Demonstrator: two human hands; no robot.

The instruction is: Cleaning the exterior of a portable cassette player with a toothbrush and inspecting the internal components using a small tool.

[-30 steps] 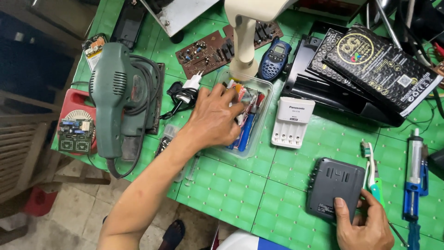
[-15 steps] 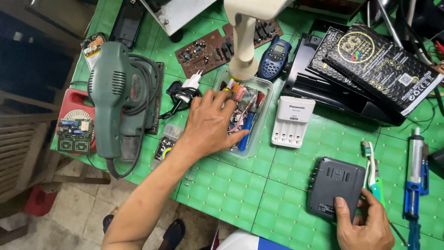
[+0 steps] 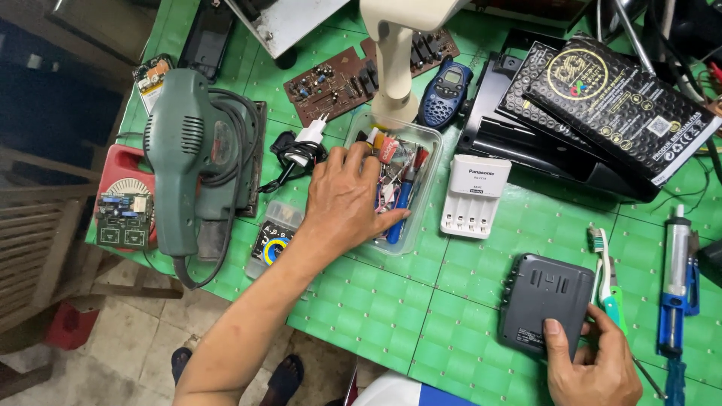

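Nearest to us, we are resting our right hand [image 3: 590,361] on the lower edge of the dark grey battery pack [image 3: 547,304], thumb pressed flat on its top and fingers curled at its side, so it is steadying the pack rather than lifting it; the pack is lying on the green counter [image 3: 361,301] just beside a toothbrush [image 3: 605,282]. Further out, we are reaching our left hand [image 3: 346,199] into the clear plastic tray [image 3: 421,188], fingers spread and half open over the small parts, the thumb lying along the tray's near side; we cannot tell whether the fingertips are pinching anything, since the palm is covering them. To do this picking well, we are judging it best to keep the tray flat, sort with the fingertips only, and lift one piece clear before closing on it, while the right hand is keeping the pack from sliding. Beside the tray a white battery charger [image 3: 474,195] is lying, and on the other side a green sander [image 3: 184,177] with its cord looped. Beyond, a brown circuit board [image 3: 331,83], a blue handset [image 3: 444,94] and a black box [image 3: 624,105] are sitting. The tray's contents are jumbled and hard to name, the white post [image 3: 395,60] is cut off at the top, and the blue tool [image 3: 677,286] is running off the frame.
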